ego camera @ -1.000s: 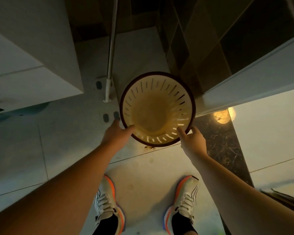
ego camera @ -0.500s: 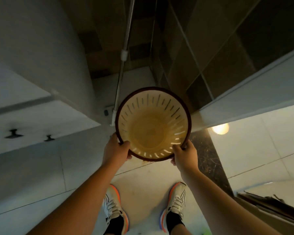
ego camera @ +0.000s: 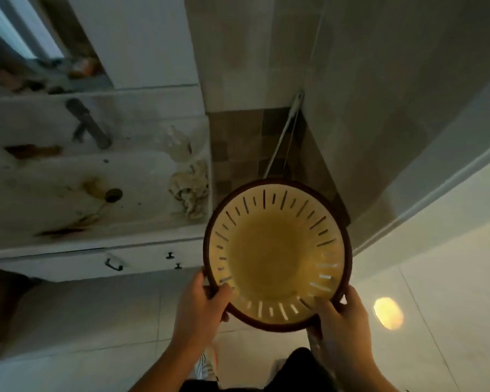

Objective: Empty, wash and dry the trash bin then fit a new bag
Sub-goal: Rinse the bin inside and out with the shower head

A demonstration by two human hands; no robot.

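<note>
A round cream trash bin [ego camera: 276, 258] with slotted walls and a dark brown rim is held up in front of me, its mouth facing the camera; nothing lies inside it. My left hand [ego camera: 200, 312] grips the rim at the lower left, thumb over the edge. My right hand [ego camera: 341, 321] grips the rim at the lower right, fingers curled over it. A stained white sink [ego camera: 68, 193] with a drain [ego camera: 113, 195] and a dark tap [ego camera: 88, 123] lies to the left of the bin.
A crumpled rag [ego camera: 190, 188] lies at the sink's right end. White cabinet doors with dark handles [ego camera: 113, 264] stand below the sink. A white pole [ego camera: 283, 137] leans in the tiled corner behind the bin. A lamp's reflection [ego camera: 388, 312] glows on the tiled floor.
Both hands have lifted the bin off the floor and up toward me. The view has swung upward, so the sink and tap now show on the left.
</note>
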